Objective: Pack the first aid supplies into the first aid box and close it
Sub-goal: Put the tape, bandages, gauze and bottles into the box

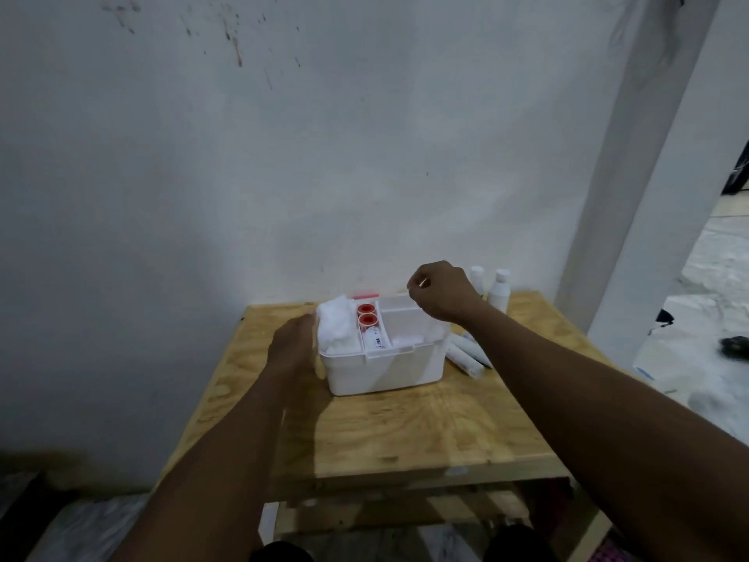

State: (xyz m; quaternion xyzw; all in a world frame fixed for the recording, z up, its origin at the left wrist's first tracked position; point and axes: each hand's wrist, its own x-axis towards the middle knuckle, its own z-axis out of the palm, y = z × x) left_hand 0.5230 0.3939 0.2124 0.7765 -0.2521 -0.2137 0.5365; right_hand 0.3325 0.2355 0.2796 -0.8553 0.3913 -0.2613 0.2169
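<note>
The white first aid box [385, 371] stands open in the middle of the wooden table [405, 432]. Its top tray holds white gauze [336, 330] on the left, two red-cored tape rolls [367, 314] and a white tube [375, 340]. My left hand [294, 346], blurred, lies with straight fingers against the box's left side. My right hand [441, 292] hovers over the box's back right corner. Its fingers are curled and pinch a small pale item [421, 282] that I cannot identify. A red part [364, 296] shows behind the box's back rim.
Two white bottles [500, 292] stand at the table's back right corner. Several white tubes [466, 354] lie on the table just right of the box. A wall rises right behind the table, and a white post [632, 196] stands to the right.
</note>
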